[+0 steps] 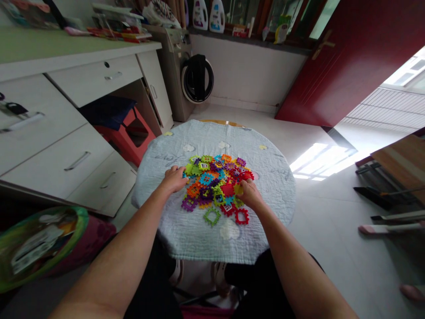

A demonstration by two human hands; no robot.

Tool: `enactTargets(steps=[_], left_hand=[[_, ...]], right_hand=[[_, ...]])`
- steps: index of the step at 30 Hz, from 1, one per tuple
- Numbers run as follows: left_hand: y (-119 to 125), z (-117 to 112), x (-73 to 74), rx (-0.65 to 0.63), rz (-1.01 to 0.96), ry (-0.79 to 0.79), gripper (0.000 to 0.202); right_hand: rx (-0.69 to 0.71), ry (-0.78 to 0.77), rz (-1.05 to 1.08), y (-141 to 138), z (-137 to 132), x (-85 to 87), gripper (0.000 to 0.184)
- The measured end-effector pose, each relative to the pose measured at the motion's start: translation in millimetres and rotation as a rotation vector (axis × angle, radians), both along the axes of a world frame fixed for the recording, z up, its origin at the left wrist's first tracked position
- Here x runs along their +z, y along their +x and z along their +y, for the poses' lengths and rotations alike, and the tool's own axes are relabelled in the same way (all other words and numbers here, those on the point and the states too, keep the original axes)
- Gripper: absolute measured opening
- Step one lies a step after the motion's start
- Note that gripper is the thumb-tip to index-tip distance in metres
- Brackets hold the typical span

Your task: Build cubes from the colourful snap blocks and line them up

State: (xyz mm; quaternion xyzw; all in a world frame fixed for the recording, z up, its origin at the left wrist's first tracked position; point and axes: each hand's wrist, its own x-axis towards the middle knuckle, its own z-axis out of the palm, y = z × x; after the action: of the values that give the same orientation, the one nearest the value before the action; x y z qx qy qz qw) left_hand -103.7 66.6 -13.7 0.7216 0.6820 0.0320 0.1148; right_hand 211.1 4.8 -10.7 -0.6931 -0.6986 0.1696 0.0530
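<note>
No words are reading clearly anywhere in view
The two detergent bottles [209, 17] on the window ledge are carrying printed labels, but their lettering is showing too small to read. A pale printed label [31, 252] is sitting on the green-rimmed package at lower left, with its text blurred. Dark, script-like marks [166, 158] are running across the pale quilted cloth [247, 177], and these are staying illegible too. The papers and booklets [116, 33] on the desk top are showing colored covers without any readable title.
</note>
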Motion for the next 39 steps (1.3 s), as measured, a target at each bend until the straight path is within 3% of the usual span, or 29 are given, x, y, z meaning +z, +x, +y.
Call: enactTargets(steps=[3,8,11,17,25,31,35,39], left_hand=[[1,0,0.4,0.026,0.017,-0.027,0.049],[4,0,2.1,-0.007,0.035,-0.052,0.049],[6,-1,3.0,-0.031,0.053,-0.062,0.05],[2,1,0.4,-0.05,0.022,-0.071,0.054],[2,5,-0.9,-0.048,-0.111,0.096,0.04],[13,1,3.2,-0.067,-0.181,0.158,0.035],[14,-1,6.6,-0.045,-0.189,0.152,0.034],[23,-6,15.5,-0.044,-0.265,0.235,0.026]], right_hand=[[0.002,0.002,0.053,11,6,5.3,0.006],[-0.14,0.09,-0.02,36,6,17.6,0.014],[-0.201,0.032,-0.148,41,-5,19.6,0.022],[0.032,-0.28,-0.16,48,-23,11.0,0.035],[0.037,-0.149,-0.14,67,-20,10.5,0.046],[0.082,-0.201,-0.219,55,-10,6.5,0.037],[0.025,-0.186,-0.215,57,-5,9.0,0.03],[0.061,-0.208,-0.204,56,-8,7.8,0.042]])
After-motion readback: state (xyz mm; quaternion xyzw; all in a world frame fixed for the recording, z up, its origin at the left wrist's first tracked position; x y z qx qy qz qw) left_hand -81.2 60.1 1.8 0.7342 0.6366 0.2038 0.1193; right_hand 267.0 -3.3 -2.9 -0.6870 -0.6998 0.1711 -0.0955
